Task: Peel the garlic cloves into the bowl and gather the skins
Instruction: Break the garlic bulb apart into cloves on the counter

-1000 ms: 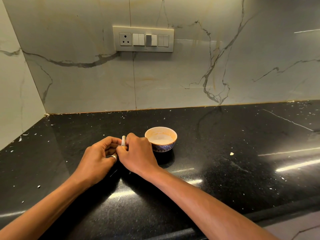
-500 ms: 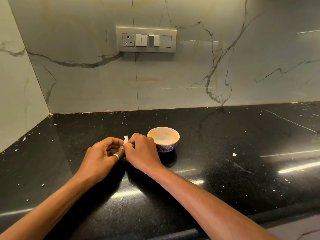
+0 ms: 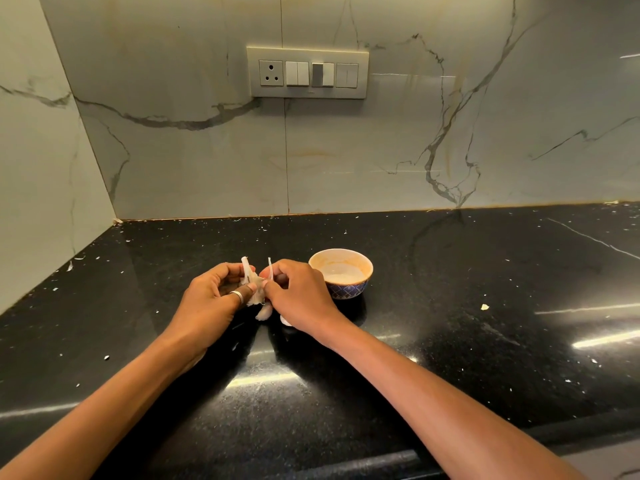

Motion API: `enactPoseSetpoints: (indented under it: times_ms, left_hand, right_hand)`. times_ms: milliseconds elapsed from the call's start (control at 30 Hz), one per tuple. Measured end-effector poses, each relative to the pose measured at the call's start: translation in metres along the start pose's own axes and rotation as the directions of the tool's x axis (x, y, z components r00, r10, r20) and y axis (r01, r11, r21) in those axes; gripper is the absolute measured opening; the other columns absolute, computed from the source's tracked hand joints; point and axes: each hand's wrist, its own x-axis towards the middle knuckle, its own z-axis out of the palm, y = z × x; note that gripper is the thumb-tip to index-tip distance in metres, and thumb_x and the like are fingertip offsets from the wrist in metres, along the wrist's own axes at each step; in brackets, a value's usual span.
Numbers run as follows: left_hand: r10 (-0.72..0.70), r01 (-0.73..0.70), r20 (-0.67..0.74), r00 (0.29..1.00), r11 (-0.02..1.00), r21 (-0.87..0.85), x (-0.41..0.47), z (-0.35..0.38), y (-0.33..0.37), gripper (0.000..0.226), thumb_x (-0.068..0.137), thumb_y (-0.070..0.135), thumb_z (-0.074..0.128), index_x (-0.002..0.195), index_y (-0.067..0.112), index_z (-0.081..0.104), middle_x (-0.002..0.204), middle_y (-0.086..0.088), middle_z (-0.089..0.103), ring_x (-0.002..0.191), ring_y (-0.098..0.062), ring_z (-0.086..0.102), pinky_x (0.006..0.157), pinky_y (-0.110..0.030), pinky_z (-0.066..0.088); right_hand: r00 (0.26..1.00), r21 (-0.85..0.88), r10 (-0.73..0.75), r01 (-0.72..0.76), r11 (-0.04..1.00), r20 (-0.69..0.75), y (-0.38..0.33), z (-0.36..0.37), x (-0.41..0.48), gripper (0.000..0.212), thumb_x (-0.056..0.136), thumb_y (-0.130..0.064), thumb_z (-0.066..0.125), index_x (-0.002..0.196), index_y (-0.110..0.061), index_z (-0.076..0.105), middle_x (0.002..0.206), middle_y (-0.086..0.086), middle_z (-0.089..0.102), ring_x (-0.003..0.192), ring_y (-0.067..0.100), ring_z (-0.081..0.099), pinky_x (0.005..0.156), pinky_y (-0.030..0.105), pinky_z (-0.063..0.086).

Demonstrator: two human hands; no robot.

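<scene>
Here, the left hand grips a garlic clove in curled fingers, just above the black surface. The right hand pinches a strip of its skin. Loose skins lie beneath. A small bowl stands just beside the right hand.

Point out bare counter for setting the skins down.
Widest bare counter: right of the bowl, out past a lone scrap. Also the strip between bowl and wall, and left of the left hand. Crowded: left hand, right hand, skins and bowl bunch together.
</scene>
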Motion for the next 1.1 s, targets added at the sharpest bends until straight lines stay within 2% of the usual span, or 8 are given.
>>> enactPoseSetpoints:
  times_ms: [167, 267, 467, 567, 700, 833, 967, 1100]
  left_hand:
    - [0.008, -0.008, -0.04, 0.999, 1.0, -0.002, 0.0012, 0.0009, -0.0016, 0.02, 0.093, 0.007, 0.07, 0.108, 0.02, 0.071, 0.099, 0.001, 0.078, 0.095, -0.016, 0.075, 0.092, -0.039, 0.057]
    - [0.006, -0.008, -0.098, 0.995, 1.0, -0.021, 0.0032, -0.0003, -0.0035, 0.023, 0.095, 0.004, 0.066, 0.107, 0.024, 0.07, 0.099, 0.005, 0.078, 0.096, -0.014, 0.074, 0.095, -0.041, 0.057]
    - [-0.011, -0.003, -0.112, 0.994, 0.992, -0.127, 0.0042, 0.0004, -0.0023, 0.024, 0.098, 0.003, 0.061, 0.107, 0.023, 0.068, 0.1, 0.006, 0.077, 0.099, -0.013, 0.073, 0.098, -0.038, 0.055]
    - [-0.003, -0.006, -0.066, 0.998, 0.991, -0.136, 0.0029, 0.0006, -0.0007, 0.023, 0.099, 0.004, 0.06, 0.112, 0.022, 0.068, 0.105, 0.004, 0.077, 0.1, -0.014, 0.073, 0.096, -0.037, 0.055]
    - [0.003, -0.005, -0.009, 1.0, 0.988, -0.153, 0.0033, 0.0005, 0.0006, 0.023, 0.099, 0.004, 0.058, 0.114, 0.018, 0.069, 0.109, -0.001, 0.076, 0.104, -0.019, 0.072, 0.098, -0.04, 0.054]
    - [0.027, -0.026, 0.007, 1.0, 0.99, -0.136, 0.0042, 0.0002, -0.0009, 0.025, 0.1, 0.003, 0.058, 0.116, 0.018, 0.07, 0.108, -0.002, 0.076, 0.105, -0.021, 0.072, 0.1, -0.041, 0.053]
    - [0.035, -0.032, 0.022, 0.999, 0.993, -0.117, 0.0053, 0.0003, -0.003, 0.026, 0.099, 0.002, 0.058, 0.116, 0.017, 0.071, 0.108, -0.004, 0.076, 0.106, -0.024, 0.072, 0.103, -0.046, 0.052]
    - [0.046, -0.045, 0.024, 0.999, 0.999, -0.028, 0.0067, -0.0002, -0.0039, 0.031, 0.1, -0.002, 0.055, 0.113, 0.02, 0.073, 0.105, -0.002, 0.077, 0.103, -0.022, 0.072, 0.103, -0.048, 0.052]
  right_hand:
    - [1.0, 0.048, 0.004, -0.003, 0.999, -0.021, 0.0016, 0.0017, 0.0009, 0.022, 0.093, -0.006, 0.064, 0.109, -0.015, 0.076, 0.102, -0.002, 0.077, 0.079, -0.003, 0.064, 0.067, 0.0, 0.044]
    - [1.0, 0.058, 0.005, -0.004, 0.998, -0.026, 0.0027, 0.0029, 0.0023, 0.026, 0.092, -0.004, 0.063, 0.112, -0.015, 0.075, 0.107, -0.002, 0.076, 0.097, 0.007, 0.068, 0.08, 0.012, 0.05]
    - [1.0, 0.039, -0.001, 0.002, 0.999, -0.017, 0.0019, 0.0024, 0.0016, 0.029, 0.09, -0.003, 0.06, 0.112, -0.015, 0.075, 0.106, -0.002, 0.076, 0.099, 0.009, 0.069, 0.091, 0.026, 0.057]
    - [0.999, 0.019, -0.021, 0.022, 1.0, -0.037, 0.0017, 0.0028, 0.0023, 0.024, 0.094, -0.012, 0.061, 0.112, -0.018, 0.075, 0.104, -0.005, 0.076, 0.097, 0.007, 0.068, 0.089, 0.026, 0.056]
    - [0.996, 0.039, -0.072, 0.074, 0.997, -0.046, 0.0014, 0.0034, 0.0031, 0.019, 0.099, -0.018, 0.059, 0.108, -0.021, 0.076, 0.099, -0.008, 0.076, 0.075, -0.001, 0.067, 0.072, 0.01, 0.051]
    - [0.995, 0.043, -0.086, 0.089, 0.995, -0.056, 0.0046, 0.0063, 0.0056, 0.015, 0.097, -0.016, 0.064, 0.104, -0.02, 0.077, 0.092, -0.009, 0.077, 0.081, 0.004, 0.071, 0.077, 0.027, 0.059]
    - [0.994, 0.004, -0.097, 0.097, 0.995, -0.054, 0.0072, 0.0063, 0.0069, 0.015, 0.097, -0.018, 0.064, 0.104, -0.02, 0.077, 0.092, -0.008, 0.077, 0.086, 0.005, 0.069, 0.074, 0.02, 0.052]
    - [0.99, -0.02, -0.118, 0.117, 0.993, -0.075, 0.0089, 0.0074, 0.0088, 0.013, 0.097, -0.02, 0.064, 0.099, -0.019, 0.077, 0.091, -0.008, 0.076, 0.085, 0.006, 0.068, 0.075, 0.022, 0.051]
